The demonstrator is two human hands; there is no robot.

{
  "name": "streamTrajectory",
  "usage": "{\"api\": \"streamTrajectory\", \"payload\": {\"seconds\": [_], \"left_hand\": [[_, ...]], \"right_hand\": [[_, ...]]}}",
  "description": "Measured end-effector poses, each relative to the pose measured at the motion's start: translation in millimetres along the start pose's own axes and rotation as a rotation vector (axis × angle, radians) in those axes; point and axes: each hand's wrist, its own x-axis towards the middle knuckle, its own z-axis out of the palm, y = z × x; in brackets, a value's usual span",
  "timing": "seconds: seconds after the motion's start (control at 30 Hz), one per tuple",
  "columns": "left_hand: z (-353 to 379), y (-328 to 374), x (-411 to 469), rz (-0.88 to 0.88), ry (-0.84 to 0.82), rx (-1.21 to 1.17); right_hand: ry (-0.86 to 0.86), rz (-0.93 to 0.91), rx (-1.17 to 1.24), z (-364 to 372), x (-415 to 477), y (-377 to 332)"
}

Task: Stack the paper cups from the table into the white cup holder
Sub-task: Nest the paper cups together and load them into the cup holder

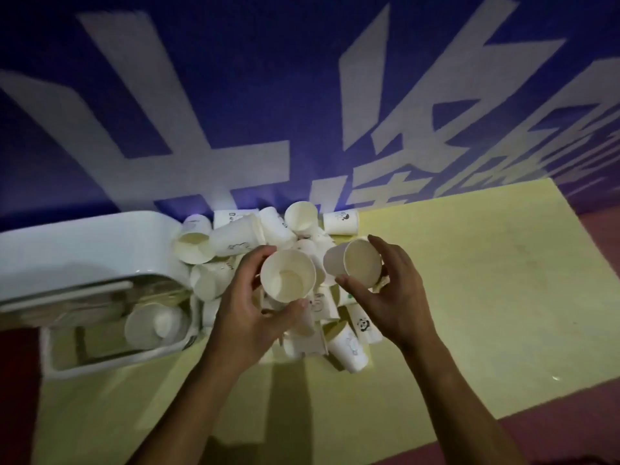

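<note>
Dim room, blue banner wall behind pale yellow table (486, 297). Heap of white paper cups (268, 229) at frame centre, beside white plastic cup holder (84, 250) at left. Left hand (248, 307) clamps upright white paper cup (288, 276); right hand (392, 297) clamps tilted white paper cup (354, 261). Hands apart. Cups likely light, thin, crushable: hold sidewall below rim, gently.

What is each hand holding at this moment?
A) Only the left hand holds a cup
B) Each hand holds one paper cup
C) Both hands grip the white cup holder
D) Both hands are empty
B: the left hand wraps a paper cup with its mouth toward the camera, and the right hand holds a second cup tilted beside it, above the pile.
</note>
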Motion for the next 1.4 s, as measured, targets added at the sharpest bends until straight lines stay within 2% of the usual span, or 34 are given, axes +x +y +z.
{"api": "streamTrajectory", "payload": {"seconds": [0.27,0.47,0.57,0.97,1.17,1.4], "left_hand": [[-134,-42,-75,-0.053,0.097,0.088],[-189,-79,-91,-0.08,0.198,0.141],[-197,-95,-85,-0.104,0.215,0.148],[-183,-132,-65,-0.306,0.068,0.373],[-178,-131,-58,-0.34,0.113,0.371],[-192,-141,-73,-0.345,0.013,0.255]], "right_hand": [[-0.089,-0.047,0.121,101,-57,-104],[-0.123,-0.053,0.124,147,-74,-142],[-0.119,-0.029,0.13,155,-75,-149],[-0.071,-0.014,0.148,156,-85,-154],[-0.086,-0.078,0.164,162,-83,-168],[-0.184,-0.178,0.19,188,-86,-188]]}}
